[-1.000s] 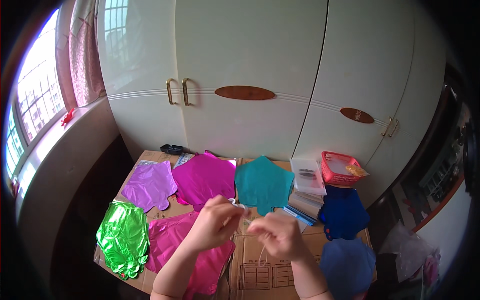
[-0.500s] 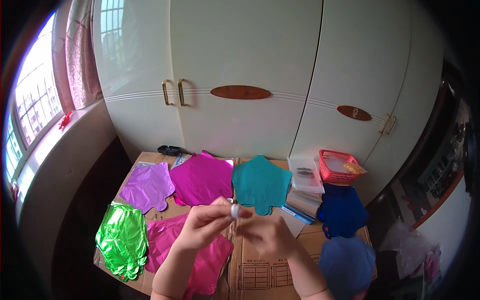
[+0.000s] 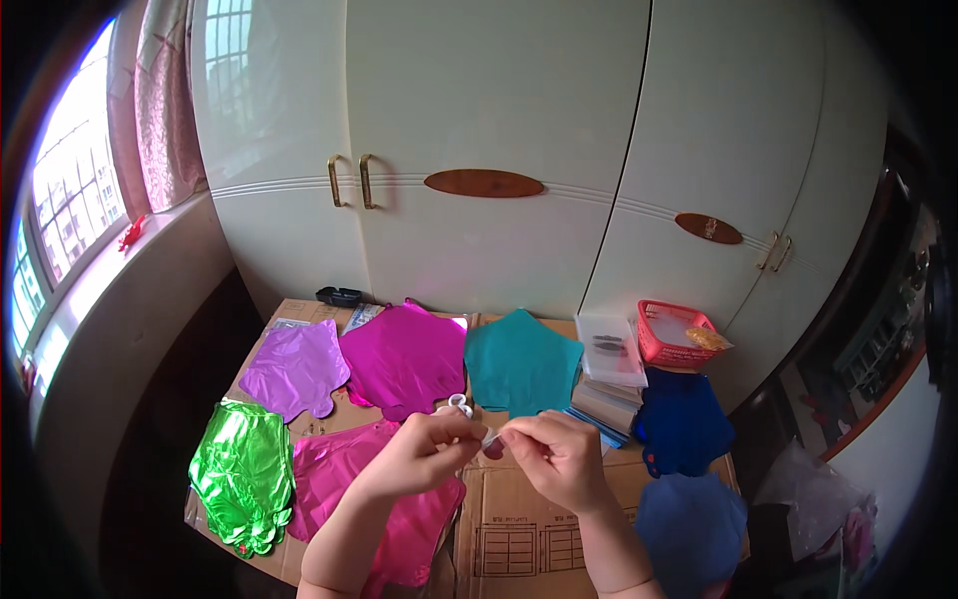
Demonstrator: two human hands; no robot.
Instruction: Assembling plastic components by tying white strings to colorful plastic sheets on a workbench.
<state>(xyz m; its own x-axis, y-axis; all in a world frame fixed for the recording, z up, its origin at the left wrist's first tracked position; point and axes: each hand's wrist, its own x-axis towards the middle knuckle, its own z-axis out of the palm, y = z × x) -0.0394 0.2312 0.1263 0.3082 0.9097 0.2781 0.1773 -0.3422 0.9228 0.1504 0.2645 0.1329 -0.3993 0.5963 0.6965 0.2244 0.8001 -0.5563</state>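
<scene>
My left hand point(image 3: 424, 454) is closed round a small white ring-shaped roll point(image 3: 459, 400), whose top stands above the fingers. From it a thin pale strip point(image 3: 490, 437) spans the short gap to my right hand point(image 3: 561, 461). That hand pinches the strip's other end between thumb and forefinger. Whether it is tape or ribbon I cannot tell. Below my left forearm lies a flat pink foil sheet point(image 3: 329, 471), partly covered by the arm. Just beyond the hands is a flat teal foil piece point(image 3: 523, 359) with a rounded tab, beside a magenta one point(image 3: 404, 354).
Lilac point(image 3: 293, 369), shiny green point(image 3: 239, 474), dark blue point(image 3: 686, 421) and pale blue point(image 3: 693, 529) foil pieces lie round the cardboard point(image 3: 524, 499). A clear plastic box point(image 3: 612, 349), stacked cards point(image 3: 606, 407) and red basket point(image 3: 671, 344) stand back right, near white cabinets point(image 3: 489, 90).
My hands have come level, fingertips facing, with the pale strip now showing between them. The right hand has turned and rises slightly; the white roll sits farther left, above the left fingers.
</scene>
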